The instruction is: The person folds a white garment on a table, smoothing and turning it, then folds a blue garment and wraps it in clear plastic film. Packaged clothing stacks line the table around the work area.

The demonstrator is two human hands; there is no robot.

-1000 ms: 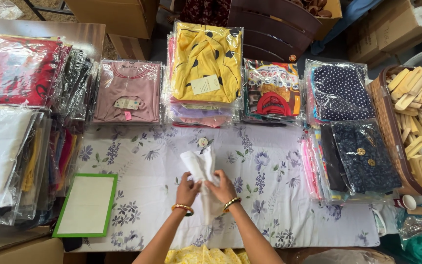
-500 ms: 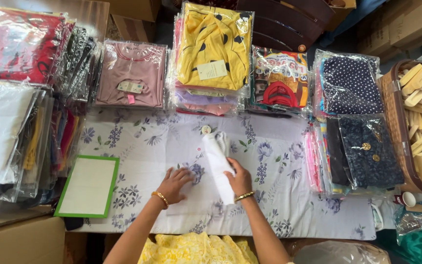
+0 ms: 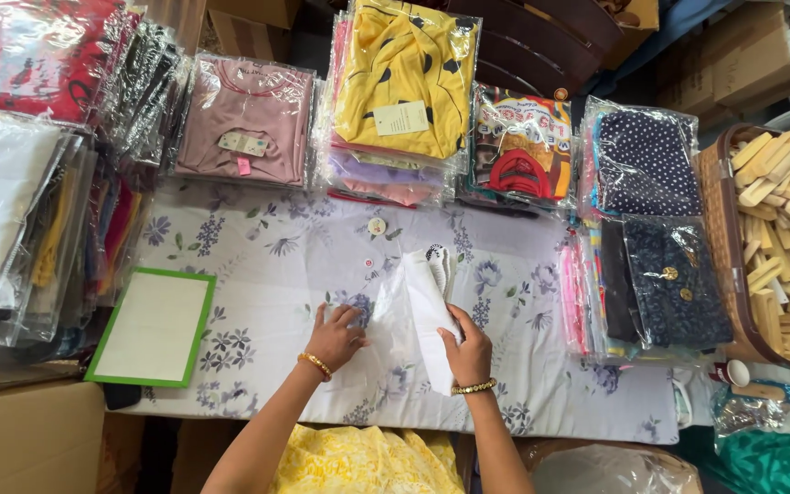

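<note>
L hand [image 3: 336,334] presses flat, fingers spread, on a clear bag [image 3: 372,311] at table [image 3: 541,384] centre; R hand [image 3: 468,352] grips the folded white cloth [image 3: 427,306] w/ it. Packed garments [image 3: 404,82] ring them.

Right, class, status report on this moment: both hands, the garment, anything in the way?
Left hand flat on clear bag. Right hand holds folded white garment over table. Green-framed board lies apart, left.
</note>
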